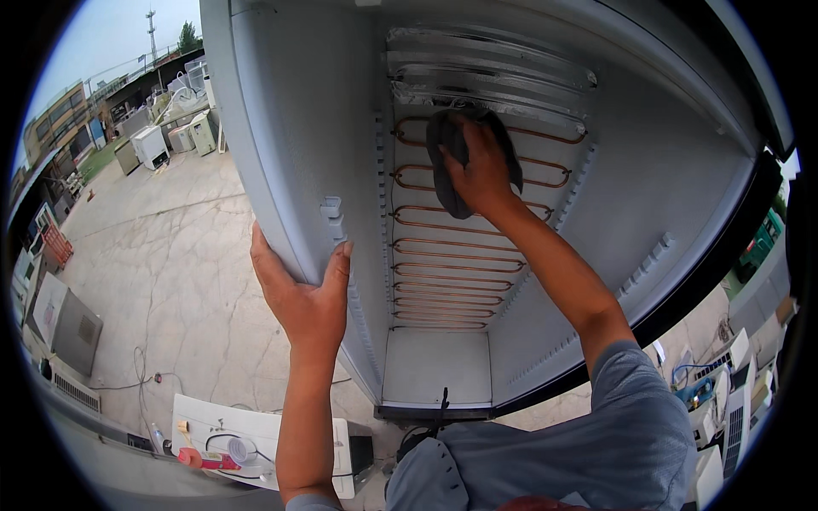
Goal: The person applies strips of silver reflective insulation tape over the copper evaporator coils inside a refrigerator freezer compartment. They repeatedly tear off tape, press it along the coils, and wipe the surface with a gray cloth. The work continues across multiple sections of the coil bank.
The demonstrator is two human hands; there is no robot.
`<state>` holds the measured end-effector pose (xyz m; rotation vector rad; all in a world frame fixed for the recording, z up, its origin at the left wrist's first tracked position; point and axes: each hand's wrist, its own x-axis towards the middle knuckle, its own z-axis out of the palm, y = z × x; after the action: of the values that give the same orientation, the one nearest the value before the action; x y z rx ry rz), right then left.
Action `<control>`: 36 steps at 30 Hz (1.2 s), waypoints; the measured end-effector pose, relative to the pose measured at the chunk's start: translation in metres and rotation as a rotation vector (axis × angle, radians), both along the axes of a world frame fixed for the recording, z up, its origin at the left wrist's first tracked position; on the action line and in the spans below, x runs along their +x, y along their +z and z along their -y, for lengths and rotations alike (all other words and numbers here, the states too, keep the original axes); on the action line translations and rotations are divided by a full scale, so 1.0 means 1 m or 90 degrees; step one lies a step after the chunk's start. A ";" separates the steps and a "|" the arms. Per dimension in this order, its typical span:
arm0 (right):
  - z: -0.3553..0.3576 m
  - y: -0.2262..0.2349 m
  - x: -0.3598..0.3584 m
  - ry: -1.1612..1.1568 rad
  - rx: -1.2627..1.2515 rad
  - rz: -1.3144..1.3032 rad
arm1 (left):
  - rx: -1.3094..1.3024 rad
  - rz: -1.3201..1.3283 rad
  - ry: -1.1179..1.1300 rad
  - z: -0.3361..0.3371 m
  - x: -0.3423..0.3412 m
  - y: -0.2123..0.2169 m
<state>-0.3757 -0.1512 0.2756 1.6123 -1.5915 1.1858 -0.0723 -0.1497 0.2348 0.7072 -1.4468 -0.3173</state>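
Right hand (484, 175) clasps a dark grey, crumpled cloth (447, 192) over bent copper tubing (456, 265) inside the tall, white-walled refrigerator cabinet (315, 111); left hand (308, 308) grips the cabinet's left front edge, thumb inside.

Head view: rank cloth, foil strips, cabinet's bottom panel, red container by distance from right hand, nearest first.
1. Cloth: under the right hand.
2. Foil strips: just above.
3. Bottom panel: well below.
4. Red container: far lower left, outside.
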 end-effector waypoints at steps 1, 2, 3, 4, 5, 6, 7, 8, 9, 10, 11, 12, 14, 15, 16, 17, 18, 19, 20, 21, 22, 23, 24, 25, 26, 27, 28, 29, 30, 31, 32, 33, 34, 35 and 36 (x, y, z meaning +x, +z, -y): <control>0.019 0.009 -0.013 -0.014 0.031 -0.090 | 0.022 -0.022 -0.025 0.008 -0.005 0.003; 0.038 0.017 -0.027 -0.028 0.063 -0.181 | 0.045 -0.045 -0.050 0.014 -0.008 0.004; 0.056 0.025 -0.040 -0.046 0.093 -0.273 | 0.033 -0.045 -0.045 0.017 -0.010 0.003; 0.073 0.029 -0.052 -0.055 0.061 -0.336 | 0.019 -0.044 -0.040 0.016 -0.011 -0.002; 0.088 0.033 -0.064 -0.066 0.028 -0.399 | 0.005 -0.042 -0.037 0.015 -0.012 -0.006; 0.101 0.038 -0.067 -0.069 0.001 -0.458 | 0.013 -0.042 -0.029 0.015 -0.010 -0.008; 0.113 0.044 -0.071 -0.047 -0.011 -0.470 | 0.020 -0.043 -0.024 0.014 -0.009 -0.008; 0.123 0.049 -0.073 -0.027 -0.024 -0.484 | 0.027 -0.044 -0.021 0.013 -0.008 -0.008; 0.131 0.054 -0.074 -0.011 -0.035 -0.496 | 0.015 -0.039 -0.009 0.013 -0.008 -0.009; 0.139 0.056 -0.070 0.018 0.042 -0.406 | 0.007 -0.032 0.006 0.013 -0.009 -0.011; 0.147 0.059 -0.065 0.045 0.119 -0.314 | -0.001 -0.025 0.017 0.013 -0.010 -0.012; 0.154 0.057 -0.061 0.067 0.161 -0.286 | 0.001 -0.026 0.022 0.013 -0.009 -0.013; 0.161 0.058 -0.062 0.090 0.200 -0.294 | -0.005 -0.034 0.025 0.014 -0.010 -0.015; 0.165 0.056 -0.060 0.094 0.180 -0.349 | -0.007 -0.036 0.032 0.014 -0.009 -0.016; 0.165 0.053 -0.062 0.090 0.159 -0.405 | -0.023 -0.038 0.040 0.014 -0.010 -0.017; 0.165 0.050 -0.063 0.075 0.118 -0.480 | -0.003 -0.044 0.021 0.014 -0.009 -0.018; 0.164 0.051 -0.065 0.061 0.068 -0.559 | 0.008 -0.055 0.006 0.016 -0.006 -0.018; 0.159 0.046 -0.068 0.063 0.080 -0.529 | 0.020 -0.065 -0.008 0.015 -0.006 -0.017; 0.154 0.037 -0.070 0.065 0.090 -0.499 | -0.007 -0.062 0.014 0.013 -0.010 -0.014; 0.153 0.029 -0.069 0.073 0.096 -0.469 | -0.005 -0.051 0.015 0.013 -0.010 -0.012; 0.147 0.022 -0.069 0.057 0.110 -0.459 | 0.002 -0.043 0.015 0.013 -0.010 -0.012; 0.139 0.017 -0.073 0.041 0.123 -0.449 | 0.010 -0.036 0.017 0.013 -0.010 -0.012; 0.135 0.011 -0.073 0.025 0.136 -0.438 | 0.021 -0.045 0.007 0.013 -0.012 -0.010; 0.134 0.007 -0.069 0.013 0.109 -0.448 | 0.021 -0.051 0.005 0.014 -0.011 -0.011; 0.134 0.003 -0.065 0.001 0.082 -0.459 | 0.022 -0.057 0.002 0.015 -0.012 -0.015; 0.132 0.006 -0.065 -0.017 0.048 -0.468 | 0.014 -0.062 -0.004 0.016 -0.015 -0.013; 0.134 0.009 -0.062 -0.038 0.037 -0.472 | 0.016 -0.039 0.022 0.015 -0.015 -0.011; 0.139 0.012 -0.056 -0.059 0.028 -0.477 | 0.012 -0.043 0.030 0.013 -0.015 -0.011; 0.142 0.009 -0.055 -0.081 0.023 -0.473 | 0.012 -0.037 0.036 0.012 -0.014 -0.014; 0.141 0.007 -0.060 -0.072 0.011 -0.472 | 0.012 -0.032 0.041 0.011 -0.014 -0.016; 0.140 0.005 -0.068 -0.065 0.001 -0.472 | 0.033 -0.031 0.026 0.011 -0.013 -0.014; 0.141 0.003 -0.071 -0.054 -0.010 -0.474 | 0.029 -0.023 0.038 0.011 -0.011 -0.014; 0.133 -0.001 -0.078 -0.072 0.002 -0.448 | 0.025 -0.016 0.048 0.011 -0.009 -0.015; 0.119 -0.006 -0.088 -0.091 0.014 -0.421 | 0.021 -0.008 0.056 0.011 -0.008 -0.015; 0.105 -0.012 -0.097 -0.112 0.032 -0.393 | 0.032 -0.004 0.048 0.012 -0.005 -0.017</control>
<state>-0.4731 -0.2559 0.2636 1.6199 -1.3210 0.4850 -0.0777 -0.1621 0.2175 0.7985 -1.4062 -0.2978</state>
